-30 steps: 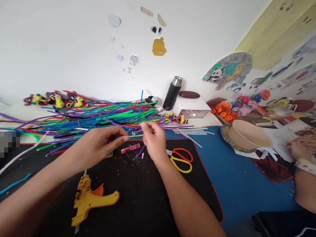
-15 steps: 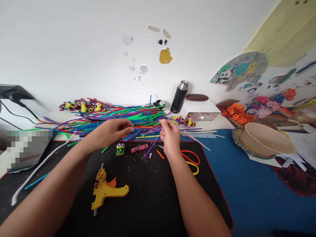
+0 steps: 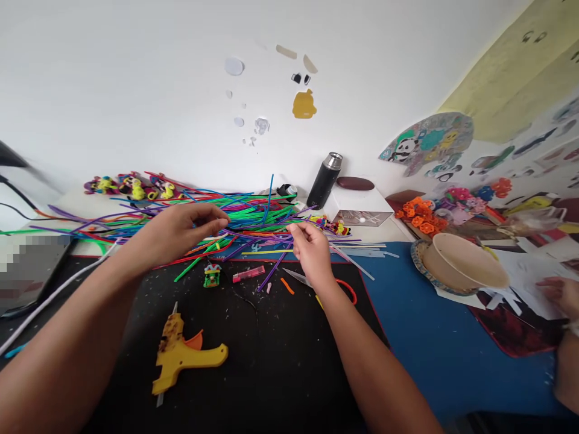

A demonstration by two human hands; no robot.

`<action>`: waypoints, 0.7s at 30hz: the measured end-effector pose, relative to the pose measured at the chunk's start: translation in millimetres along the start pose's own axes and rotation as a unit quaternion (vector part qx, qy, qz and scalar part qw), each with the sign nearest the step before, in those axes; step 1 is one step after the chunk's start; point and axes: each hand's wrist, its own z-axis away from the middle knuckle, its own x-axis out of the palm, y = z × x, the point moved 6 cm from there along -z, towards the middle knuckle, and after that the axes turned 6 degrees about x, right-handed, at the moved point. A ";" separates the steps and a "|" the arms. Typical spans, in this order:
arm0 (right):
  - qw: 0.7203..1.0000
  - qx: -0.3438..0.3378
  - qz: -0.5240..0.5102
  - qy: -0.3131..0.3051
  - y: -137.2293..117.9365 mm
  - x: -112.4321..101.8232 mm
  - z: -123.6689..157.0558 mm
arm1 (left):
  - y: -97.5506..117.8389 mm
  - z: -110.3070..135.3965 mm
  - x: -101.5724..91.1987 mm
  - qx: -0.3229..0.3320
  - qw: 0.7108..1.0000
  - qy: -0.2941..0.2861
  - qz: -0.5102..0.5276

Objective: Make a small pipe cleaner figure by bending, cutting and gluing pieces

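My left hand (image 3: 190, 232) is raised over the front of a heap of coloured pipe cleaners (image 3: 257, 212). Its thumb and forefinger are pinched together; what lies between them is too small to make out. Across from it, my right hand (image 3: 310, 244) is also closed in a pinch, with its contents hidden. Purple stems run behind and between both hands, and I cannot tell if either holds one. Below the hands lie a small green figure (image 3: 211, 276), a pink tube (image 3: 248, 274), an orange scrap (image 3: 287, 286) and scissors (image 3: 346, 290), partly covered by my right wrist.
A yellow glue gun (image 3: 181, 355) lies on the black mat. Behind stand a black flask (image 3: 324, 181) and a white box (image 3: 362, 205). To the right are a bowl (image 3: 470, 262) and another person's hand (image 3: 561, 295). Finished pipe-cleaner figures (image 3: 136, 185) sit at back left.
The view has shifted, so most tabletop things appear further left. My hands are slightly further apart, both still pinched. Another person's hand has come into view at the right.
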 end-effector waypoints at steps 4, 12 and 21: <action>0.991 -0.034 0.129 -0.021 12.9 3.8 13.0 | -15.2 4.4 -25.9 -0.061 0.994 0.092 0.001; 0.949 -0.055 0.304 -0.063 2.0 -2.9 21.5 | -27.1 18.1 -53.1 -0.174 0.959 0.223 0.030; 0.806 -0.057 0.536 -0.243 5.2 21.2 45.0 | -16.0 13.8 -45.9 -0.125 0.973 0.191 0.017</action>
